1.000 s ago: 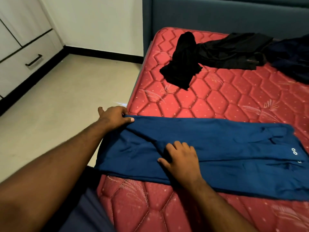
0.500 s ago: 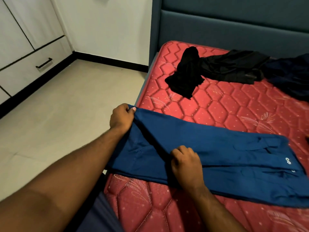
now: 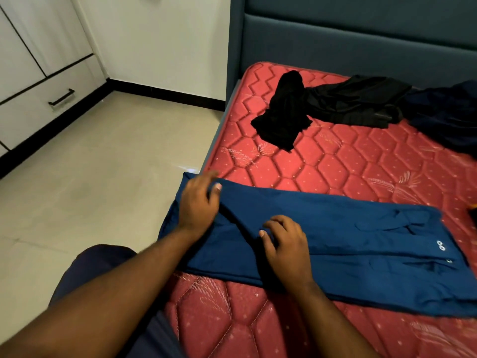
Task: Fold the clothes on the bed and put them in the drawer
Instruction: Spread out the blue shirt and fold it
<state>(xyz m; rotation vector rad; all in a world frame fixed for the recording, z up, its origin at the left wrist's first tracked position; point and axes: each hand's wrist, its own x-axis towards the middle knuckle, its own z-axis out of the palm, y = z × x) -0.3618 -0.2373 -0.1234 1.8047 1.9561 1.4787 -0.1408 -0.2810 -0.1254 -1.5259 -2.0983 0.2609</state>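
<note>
Blue trousers [image 3: 348, 244], one pair, lie flat across the frame's lower middle on the red mattress [image 3: 335, 171]; left hand [image 3: 198, 202] pinches their edge, right hand [image 3: 284, 244] presses relaxed fingers on them; two dark garments upper right; one drawer [image 3: 46, 104] upper left

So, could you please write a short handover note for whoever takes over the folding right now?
Left hand pinches the end of the blue trousers at the mattress edge.
Right hand rests on them mid-leg, fingers loosely bent.
Done: trousers laid flat lengthwise.
Left: fold them; fold the black clothes and dark blue garment near the headboard; put all in the drawer, still closed.
</note>
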